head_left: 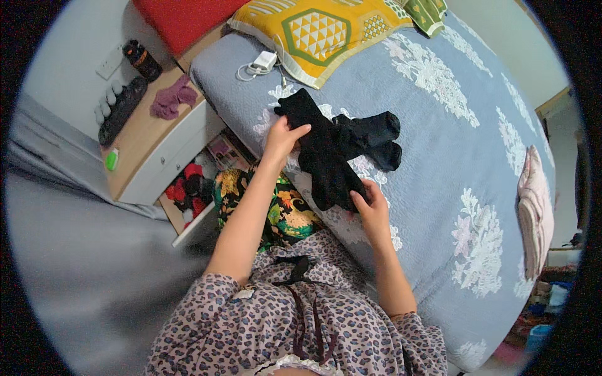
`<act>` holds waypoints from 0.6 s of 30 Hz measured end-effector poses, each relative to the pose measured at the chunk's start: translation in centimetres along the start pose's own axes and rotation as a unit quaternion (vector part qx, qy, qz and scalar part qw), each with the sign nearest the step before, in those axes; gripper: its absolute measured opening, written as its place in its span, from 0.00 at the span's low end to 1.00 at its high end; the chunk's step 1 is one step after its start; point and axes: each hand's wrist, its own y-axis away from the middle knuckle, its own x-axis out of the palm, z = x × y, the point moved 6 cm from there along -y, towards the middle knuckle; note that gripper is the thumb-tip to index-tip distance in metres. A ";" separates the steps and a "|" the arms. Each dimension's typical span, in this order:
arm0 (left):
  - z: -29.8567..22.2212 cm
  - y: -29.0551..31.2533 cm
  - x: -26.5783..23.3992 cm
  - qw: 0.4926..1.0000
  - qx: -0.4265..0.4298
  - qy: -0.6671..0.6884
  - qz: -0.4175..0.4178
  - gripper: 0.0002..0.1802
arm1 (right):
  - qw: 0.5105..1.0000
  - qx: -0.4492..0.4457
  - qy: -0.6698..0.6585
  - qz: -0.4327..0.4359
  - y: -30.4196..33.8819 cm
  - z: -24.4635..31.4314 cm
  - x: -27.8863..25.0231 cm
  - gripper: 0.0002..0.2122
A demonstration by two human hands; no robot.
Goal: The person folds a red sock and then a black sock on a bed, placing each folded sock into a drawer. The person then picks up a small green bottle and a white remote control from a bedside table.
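Note:
Over the near left edge of the bed (433, 175), black socks (323, 166) are stretched out between my two hands. My left hand (285, 138) is closed on their upper part, thumb lying across the fabric. Lower down and to the right, my right hand (372, 205) pinches the bottom end between thumb and fingers. Another pair of black socks (374, 130) lies on the bedspread just right of the held ones, partly covered by them. How many layers of sock are in my hands I cannot tell.
At the left stands a nightstand (141, 147) with purple socks (172, 98), a dark bottle (143, 61) and a green-and-white item (112, 160). Its lower drawer (194, 225) is pulled out, holding red and black cloth. A yellow pillow (316, 37) and white charger (264, 61) lie farther up the bed.

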 end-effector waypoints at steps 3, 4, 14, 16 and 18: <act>-0.1 -0.9 -0.4 0.996 0.046 -0.075 -0.009 0.19 | 0.964 0.066 -0.247 0.071 0.5 1.1 0.7 0.22; -0.3 -0.8 -0.3 0.993 0.049 -0.105 -0.012 0.19 | 0.946 0.067 -0.306 0.082 0.4 1.6 0.7 0.26; 3.1 -3.9 -1.9 0.973 0.113 -0.195 -0.042 0.22 | 0.834 -0.289 0.452 0.129 1.4 4.6 5.0 0.38; 2.9 -3.6 -1.5 0.975 0.123 -0.182 -0.041 0.22 | 0.776 -0.331 0.529 0.091 1.7 3.6 5.2 0.40; 2.9 -3.5 -1.7 0.973 0.132 -0.184 -0.047 0.22 | 0.782 -0.339 0.518 0.072 1.6 3.7 5.1 0.38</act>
